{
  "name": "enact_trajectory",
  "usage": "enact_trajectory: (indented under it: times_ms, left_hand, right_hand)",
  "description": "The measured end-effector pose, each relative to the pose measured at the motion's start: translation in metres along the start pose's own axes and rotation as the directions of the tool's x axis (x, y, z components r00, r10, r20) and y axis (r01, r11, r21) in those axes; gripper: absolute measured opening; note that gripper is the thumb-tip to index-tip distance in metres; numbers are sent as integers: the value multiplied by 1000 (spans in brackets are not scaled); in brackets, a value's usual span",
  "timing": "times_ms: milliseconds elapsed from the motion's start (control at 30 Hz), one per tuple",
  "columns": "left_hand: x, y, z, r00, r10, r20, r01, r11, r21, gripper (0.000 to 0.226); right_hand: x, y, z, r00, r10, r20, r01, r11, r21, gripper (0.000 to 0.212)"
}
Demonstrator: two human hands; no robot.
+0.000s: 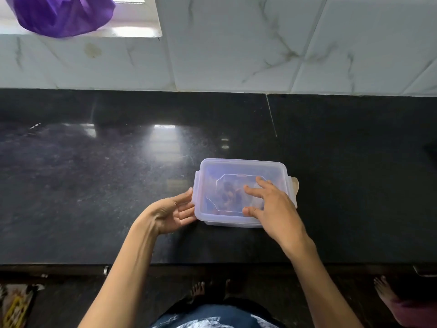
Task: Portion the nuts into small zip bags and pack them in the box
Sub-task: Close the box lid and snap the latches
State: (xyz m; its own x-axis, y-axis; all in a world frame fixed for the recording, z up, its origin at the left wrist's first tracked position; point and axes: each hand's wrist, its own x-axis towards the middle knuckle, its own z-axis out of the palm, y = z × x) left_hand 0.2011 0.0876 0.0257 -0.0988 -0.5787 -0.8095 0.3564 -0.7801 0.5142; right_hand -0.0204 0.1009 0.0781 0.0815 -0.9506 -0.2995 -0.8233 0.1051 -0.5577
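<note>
A translucent plastic box (pixel 227 169) stands on the black granite counter (pixel 118 181) with its lid on. Brownish contents, blurred through the lid (pixel 236 183), lie inside; I cannot tell bags from loose nuts. My right hand (pixel 269 204) lies flat on the lid's right half, fingers spread and straight. My left hand (pixel 175 211) is palm-up against the box's left side, its straight fingers touching the left edge near the side clip.
A marble-tiled wall (pixel 236 43) rises behind the counter. A purple bag (pixel 61 15) hangs at the top left by a window ledge. Another person's foot (pixel 383 290) stands on the floor at the lower right. The counter's front edge runs across below my hands.
</note>
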Motion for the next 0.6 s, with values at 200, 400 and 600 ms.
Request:
enact_trajectory:
  times_ms: [200, 400, 600]
  left_hand:
    - [-7, 7, 5, 930, 322, -175, -327, 945, 0, 7]
    - [-22, 1, 26, 734, 631, -253, -518, 760, 394, 19]
    - [-22, 3, 32, 636, 700, -326, -425, 670, 609, 17]
  right_hand:
    - [1, -1, -1, 1000, 22, 21, -22, 1000, -5, 59]
    - [0, -3, 0, 999, 38, 28, -39, 999, 6, 58]
    - [2, -8, -1, 996, 64, 62, -60, 996, -60, 58]
